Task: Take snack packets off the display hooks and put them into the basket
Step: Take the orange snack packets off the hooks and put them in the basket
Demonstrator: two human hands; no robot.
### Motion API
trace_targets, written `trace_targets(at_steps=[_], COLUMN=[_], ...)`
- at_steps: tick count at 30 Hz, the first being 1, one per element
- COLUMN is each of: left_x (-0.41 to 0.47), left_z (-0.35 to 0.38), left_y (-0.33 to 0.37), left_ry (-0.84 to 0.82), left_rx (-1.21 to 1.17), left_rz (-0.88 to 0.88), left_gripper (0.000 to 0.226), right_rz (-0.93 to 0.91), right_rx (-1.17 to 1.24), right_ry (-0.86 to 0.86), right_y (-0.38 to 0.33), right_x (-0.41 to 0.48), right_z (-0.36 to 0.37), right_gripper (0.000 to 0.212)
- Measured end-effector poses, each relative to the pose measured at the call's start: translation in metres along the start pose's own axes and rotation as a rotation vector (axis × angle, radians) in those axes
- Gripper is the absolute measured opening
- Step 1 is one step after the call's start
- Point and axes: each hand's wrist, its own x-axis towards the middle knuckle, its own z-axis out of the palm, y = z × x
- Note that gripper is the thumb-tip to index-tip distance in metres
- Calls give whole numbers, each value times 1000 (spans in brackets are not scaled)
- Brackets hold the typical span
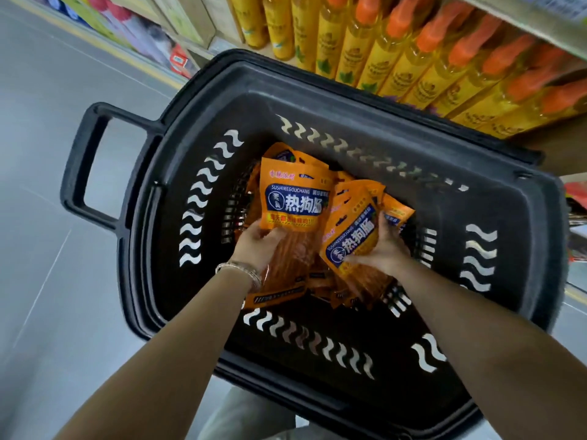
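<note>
**Orange packets held low in the black basket**

Orange film pouches fill both hands inside the basket [317,90]. The left hand [257,246] grips one snack packet [293,198] by its lower half, fingers curled behind it. The right hand [387,249] clutches a fanned bunch of packets [352,239], thumb across the front and fingers wrapped round the back. More of the same packets lie in a loose heap [320,281] on the basket floor beneath both hands.

The pouches look light and floppy: thin glossy film with clear windows showing long strips inside. I judge them slippery against each other, so a bunch could slide apart if held loosely. They are not fragile, though the strips might bend. The sealed top edge by the hang hole, or a firm pinch across the body, looks like the surest hold.

The basket is dark moulded plastic with wavy slots cut through its walls and a loop handle [79,166] at the far left end. It stands on a smooth grey floor [47,185] in a shop aisle. Just beyond it, a shelf carries a row of yellow bottles [397,65] with orange caps. A bracelet [241,269] sits on the left wrist. The display hooks are not in view.
</note>
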Motion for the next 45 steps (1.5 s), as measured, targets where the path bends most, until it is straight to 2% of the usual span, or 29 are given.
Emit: trace_targets(at_steps=[3,6,8,11,14,19,23,25,27,31,33,35,37,40,45], left_x=[1,-5,-13,-27,-47,-94,-139,-168,-197,-261,-291,-321,-347,-384,-443], left_z=[0,-1,-2,-4,-7,-14,-13,-6,6,47,74,102,126,159,210], left_y=[-2,2,7,23,39,63,90,108,127,158,171,181,193,211,238], left_ry=[34,61,79,88,88,64,52,53,43,26,-5,-38,-79,-172,-228], left_rx=[59,77,87,122,219,258,215,194,193,184,195,248,262,332,219], left_rz=[17,-5,-6,13,72,189,339,412,514,673,748,874,1032,1245,1341], left_gripper=[5,15,24,24,21,26,18,21,28,33,38,31,15,10,17], right_rz=[-24,-113,-143,-155,-170,-281,-286,-308,-335,-406,-428,-449,-480,-485,-558], right_rx=[-73,36,119,170,271,328,562,647,636,668,662,665,657,629,684], right_ry=[144,294,253,167,289,496,635,768,910,1061,1149,1233,1319,1434,1586], right_y=[-3,-6,-6,-8,-16,-29,-23,-14,-2,37,58,82,107,145,192], right_x=[-3,-21,-39,-74,-114,-183,-237,-264,-290,-339,-366,-394,-419,-454,-511], right_z=[-4,-7,-9,-13,-21,-46,-70,-83,-100,-135,-155,-175,-198,-233,-289], right_gripper=[130,92,72,55,43,42,33,27,32,29,19,12,15,20,20])
